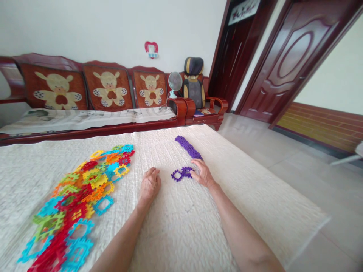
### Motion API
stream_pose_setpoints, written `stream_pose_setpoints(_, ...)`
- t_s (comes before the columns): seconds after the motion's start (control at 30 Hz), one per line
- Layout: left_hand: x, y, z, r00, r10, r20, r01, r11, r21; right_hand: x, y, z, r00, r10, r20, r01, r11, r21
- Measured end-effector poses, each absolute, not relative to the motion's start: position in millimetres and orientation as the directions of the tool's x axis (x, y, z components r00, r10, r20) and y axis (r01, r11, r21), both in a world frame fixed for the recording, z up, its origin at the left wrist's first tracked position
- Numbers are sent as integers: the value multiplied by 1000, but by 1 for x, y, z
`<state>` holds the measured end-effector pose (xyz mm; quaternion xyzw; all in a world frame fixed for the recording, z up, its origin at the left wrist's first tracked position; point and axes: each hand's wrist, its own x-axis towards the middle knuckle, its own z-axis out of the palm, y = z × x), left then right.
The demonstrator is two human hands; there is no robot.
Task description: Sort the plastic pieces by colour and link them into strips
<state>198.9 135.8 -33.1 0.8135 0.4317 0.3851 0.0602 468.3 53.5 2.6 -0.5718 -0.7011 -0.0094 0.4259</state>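
steady the purple pieces (pixel 184 173) lightly with the half-open right hand (pixel 202 174), touching without clear grip, resting the loosely curled, perhaps empty left hand (pixel 150 184) nearby.

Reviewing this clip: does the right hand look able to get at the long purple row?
Likely yes: the right hand is close beside the near end of the long purple row, with nothing visible blocking it. The other purple pieces lie by its thumb, off that path.

A reddish wooden sofa (pixel 113 129) stands along a white wall (pixel 99 28).
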Motion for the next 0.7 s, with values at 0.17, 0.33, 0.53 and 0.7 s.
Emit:
stream_pose_setpoints(0.17,198,137,-34,327,745,582,650,-624,434,463,56,4,-130,850,511,818,383,-429)
stream_pose_setpoints(0.33,198,138,-34,325,748,578,641,-624,447,461,59,1,-130,843,522,816,390,-427)
stream_pose_setpoints(0.53,197,135,-31,330,747,577,639,-627,446,459,57,6,-68,815,576,764,414,-496)
stream_pose_setpoints(0.7,196,137,-33,343,727,594,625,-649,434,459,60,7,47,832,554,734,347,-584)
